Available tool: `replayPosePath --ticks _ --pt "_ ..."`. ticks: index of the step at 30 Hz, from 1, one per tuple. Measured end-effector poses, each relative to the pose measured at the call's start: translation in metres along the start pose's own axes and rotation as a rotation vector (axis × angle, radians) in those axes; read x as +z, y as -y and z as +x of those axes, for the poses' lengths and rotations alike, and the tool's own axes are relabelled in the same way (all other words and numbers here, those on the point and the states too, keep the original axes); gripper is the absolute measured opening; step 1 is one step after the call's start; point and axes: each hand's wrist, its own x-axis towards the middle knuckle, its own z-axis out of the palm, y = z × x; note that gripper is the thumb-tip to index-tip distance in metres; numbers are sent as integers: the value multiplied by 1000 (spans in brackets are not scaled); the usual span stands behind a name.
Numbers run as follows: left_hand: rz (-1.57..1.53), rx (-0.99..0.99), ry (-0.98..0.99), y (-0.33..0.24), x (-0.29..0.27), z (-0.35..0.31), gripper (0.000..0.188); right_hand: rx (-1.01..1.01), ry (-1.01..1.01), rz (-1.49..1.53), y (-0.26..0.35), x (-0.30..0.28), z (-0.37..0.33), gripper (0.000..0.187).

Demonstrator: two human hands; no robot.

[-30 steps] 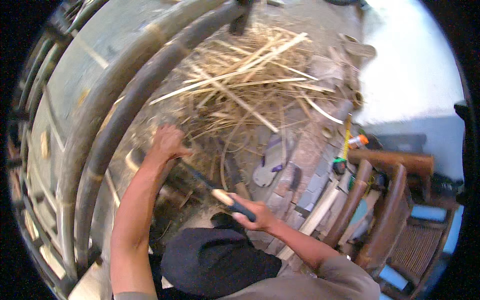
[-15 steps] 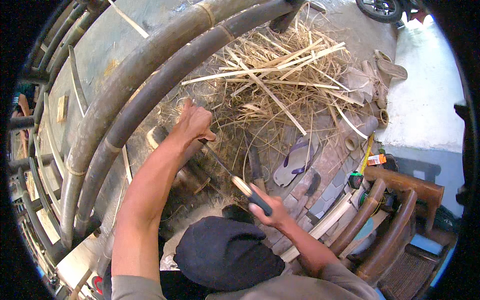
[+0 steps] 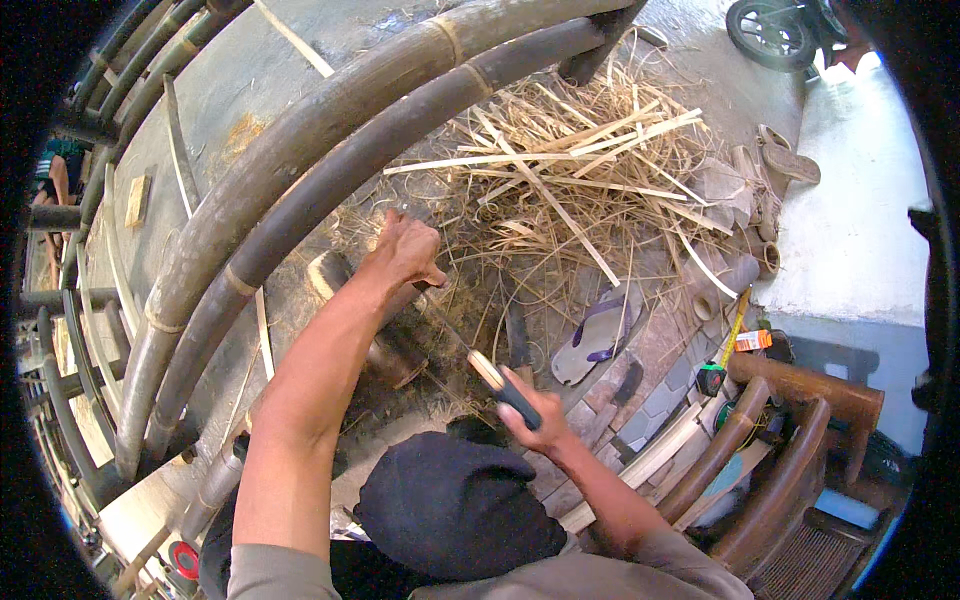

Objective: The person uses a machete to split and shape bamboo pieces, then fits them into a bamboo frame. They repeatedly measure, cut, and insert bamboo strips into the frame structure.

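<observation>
My left hand (image 3: 405,250) is closed over a thick bamboo piece (image 3: 393,365) on the ground, which passes beneath my forearm; the undersides of the fingers are hidden. My right hand (image 3: 543,420) grips a narrow-bladed hand tool (image 3: 487,371) by its handle, pale wood at the front and dark toward the back. Its thin dark blade slants up and left to just beside my left thumb. Where the blade meets the bamboo is hard to make out. A pale cut rim (image 3: 326,277) of bamboo shows left of my left wrist.
Curved dark bamboo poles (image 3: 330,180) arch across the left. Ahead lies a heap of bamboo strips and shavings (image 3: 590,165). At right are a sandal (image 3: 595,340), tape measure (image 3: 711,378) and brown bamboo furniture (image 3: 770,480). A motorbike wheel (image 3: 770,35) stands far right.
The whole view has shifted slightly, so the surroundings sit further right and lower. My right hand and the tool are a little nearer my left hand. Both hands keep their holds.
</observation>
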Motion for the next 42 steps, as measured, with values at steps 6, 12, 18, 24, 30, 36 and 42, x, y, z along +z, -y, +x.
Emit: replayPosePath --ticks 6,12,18,24,30,36,42 --pt "-34 4 -47 0 9 4 47 37 19 10 -7 19 40 61" --pt "-19 -19 88 -13 -18 1 46 60 -2 128 6 51 94 58" --pt "-847 -308 -24 -14 -41 9 64 -29 -12 -14 -28 34 25 65" --pt "-1681 -272 24 -71 -73 32 90 -21 62 -103 -43 37 26 77" --pt "-1191 -237 -6 -45 -94 -14 82 -178 6 -133 -26 14 37 78" --pt "-642 -411 128 33 -104 -152 70 -141 92 -47 -25 -12 50 76" --pt "-474 -796 198 62 -132 -317 60 36 34 177 -21 -38 67 56"
